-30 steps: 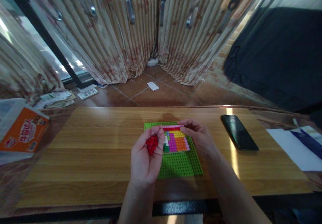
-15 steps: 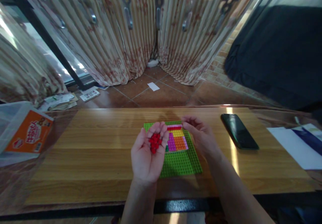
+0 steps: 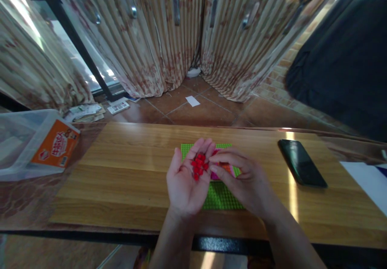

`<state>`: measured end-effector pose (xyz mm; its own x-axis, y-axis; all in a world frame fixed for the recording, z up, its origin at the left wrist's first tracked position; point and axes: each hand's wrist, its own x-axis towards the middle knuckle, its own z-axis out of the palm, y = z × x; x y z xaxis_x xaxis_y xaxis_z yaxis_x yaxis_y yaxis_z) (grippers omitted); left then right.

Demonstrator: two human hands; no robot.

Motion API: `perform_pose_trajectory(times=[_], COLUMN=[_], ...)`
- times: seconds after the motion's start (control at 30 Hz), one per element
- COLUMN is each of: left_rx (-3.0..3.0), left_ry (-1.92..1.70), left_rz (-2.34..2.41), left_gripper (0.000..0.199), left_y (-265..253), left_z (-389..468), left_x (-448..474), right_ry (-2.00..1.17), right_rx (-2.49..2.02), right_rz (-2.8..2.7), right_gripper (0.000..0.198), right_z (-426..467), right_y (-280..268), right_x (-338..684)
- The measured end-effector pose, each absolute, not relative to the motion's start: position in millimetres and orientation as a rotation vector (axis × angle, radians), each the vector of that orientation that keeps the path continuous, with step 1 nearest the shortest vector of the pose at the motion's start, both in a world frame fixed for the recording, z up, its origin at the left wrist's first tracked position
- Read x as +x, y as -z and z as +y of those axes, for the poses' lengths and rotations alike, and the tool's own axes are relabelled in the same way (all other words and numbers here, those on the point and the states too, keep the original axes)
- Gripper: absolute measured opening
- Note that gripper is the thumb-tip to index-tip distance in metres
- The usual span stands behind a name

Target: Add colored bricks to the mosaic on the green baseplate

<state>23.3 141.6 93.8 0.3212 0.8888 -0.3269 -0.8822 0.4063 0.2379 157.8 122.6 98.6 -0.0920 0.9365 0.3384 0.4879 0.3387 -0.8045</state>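
Note:
My left hand point(image 3: 187, 186) is palm up, holding a small heap of red toy bricks point(image 3: 198, 166) at the base of its fingers. Close to the heap's right side is my right hand point(image 3: 246, 176), its thumb and forefinger a little apart with nothing visible between them. Beneath both hands lies a green studded baseplate point(image 3: 223, 196). Pink, magenta and orange bricks point(image 3: 227, 167) are built up on it, partly hidden by my right hand.
A black phone point(image 3: 302, 163) rests on the wooden table point(image 3: 121, 168) to the right. White paper point(image 3: 363, 180) lies past the table's right end. On the left stands a clear plastic box point(image 3: 27, 140) with an orange label. Striped curtains point(image 3: 163, 51) hang beyond the table.
My right hand has moved left from the built bricks to the red bricks in my left palm. The view has shifted, so the table and its things appear moved.

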Motion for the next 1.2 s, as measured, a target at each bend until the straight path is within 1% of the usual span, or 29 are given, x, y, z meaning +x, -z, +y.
perform_pose_trajectory(times=[0.27, 0.53, 0.67, 0.77, 0.87, 1.2], left_rx=[0.029, 0.026, -0.048, -0.139, -0.211, -0.241], left_ry=[-1.191, -1.209, -1.232, -1.283, -1.288, -1.294], left_rz=[0.436, 0.413, 0.466, 0.564, 0.692, 0.727], left_gripper=[0.054, 0.055, 0.05, 0.039, 0.031, 0.03], left_y=[-95.7, -96.6, -95.5, -89.4, -82.5, -80.4], left_z=[142.5, 140.7, 143.3, 146.9, 150.2, 151.8], left_x=[24.9, 24.9, 23.9, 22.2, 20.4, 20.4], right_ry=[-0.522, -0.597, -0.551, -0.429, -0.351, -0.538], right_rx=[-1.483, -1.402, -1.445, -1.591, -1.736, -1.751], right_rz=[-1.841, -1.797, -1.706, -1.545, -1.505, -1.516], right_gripper=[0.012, 0.01, 0.009, 0.014, 0.016, 0.014], right_z=[122.3, 120.9, 123.6, 127.4, 130.9, 138.0], right_y=[-98.2, -98.8, -99.9, -96.2, -88.8, -73.7], right_x=[145.9, 140.8, 161.0, 188.7, 211.0, 200.6])
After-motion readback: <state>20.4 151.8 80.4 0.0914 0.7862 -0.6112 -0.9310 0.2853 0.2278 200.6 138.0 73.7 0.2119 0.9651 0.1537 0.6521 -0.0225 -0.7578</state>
